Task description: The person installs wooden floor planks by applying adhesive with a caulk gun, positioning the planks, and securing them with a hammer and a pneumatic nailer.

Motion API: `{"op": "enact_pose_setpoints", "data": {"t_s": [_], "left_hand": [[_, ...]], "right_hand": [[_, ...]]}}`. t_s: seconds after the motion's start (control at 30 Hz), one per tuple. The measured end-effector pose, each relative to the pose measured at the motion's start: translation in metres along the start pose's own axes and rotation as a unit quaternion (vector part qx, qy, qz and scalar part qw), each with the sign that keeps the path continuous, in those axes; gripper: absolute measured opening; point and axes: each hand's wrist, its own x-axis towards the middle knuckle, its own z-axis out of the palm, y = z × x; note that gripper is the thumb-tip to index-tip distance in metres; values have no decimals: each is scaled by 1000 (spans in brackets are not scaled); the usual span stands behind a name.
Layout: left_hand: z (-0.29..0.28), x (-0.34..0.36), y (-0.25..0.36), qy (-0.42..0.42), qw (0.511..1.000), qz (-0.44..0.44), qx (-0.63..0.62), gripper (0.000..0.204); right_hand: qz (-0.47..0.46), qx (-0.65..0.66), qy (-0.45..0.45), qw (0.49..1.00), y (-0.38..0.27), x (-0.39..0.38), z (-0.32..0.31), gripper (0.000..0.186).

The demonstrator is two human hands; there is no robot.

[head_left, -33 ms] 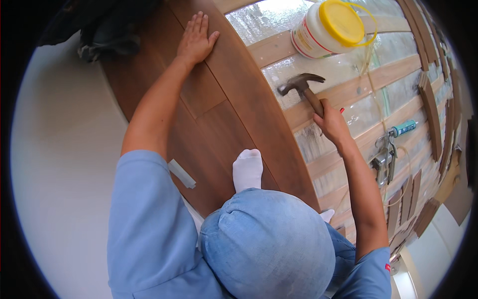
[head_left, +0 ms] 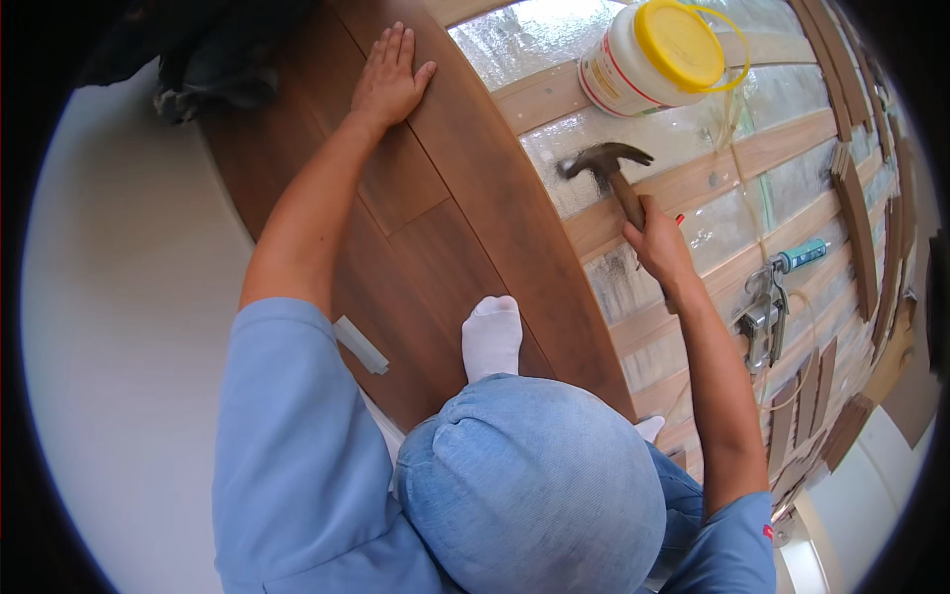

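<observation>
curling round the hammer [head_left: 622,194], the right hand [head_left: 661,246] holds it just right of the outer board [head_left: 490,188], head facing its long edge; the left hand [head_left: 389,91] rests flat there, gripping nothing.

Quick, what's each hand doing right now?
Left hand: open, palm down on the floorboards, holding nothing.
Right hand: closed around the handle of the hammer.

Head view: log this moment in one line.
left hand: flat on brown floorboards | right hand: gripping hammer | nearby: white tub, yellow lid; caulking gun
</observation>
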Motion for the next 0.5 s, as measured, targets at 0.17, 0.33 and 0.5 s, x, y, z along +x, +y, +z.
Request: {"op": "enact_pose_setpoints", "data": {"t_s": [0.17, 0.33, 0.5], "left_hand": [[-4, 4, 9, -32, 999, -2, 23, 79], [-13, -7, 5, -59, 998, -24, 18, 78], [-18, -4, 12, -66, 997, -32, 4, 77]], "right_hand": [[-22, 2, -9, 1000, -10, 0, 18, 52], [1, 47, 30, 998, 0, 15, 18, 52], [-72, 15, 41, 996, -10, 2, 16, 53]]}}
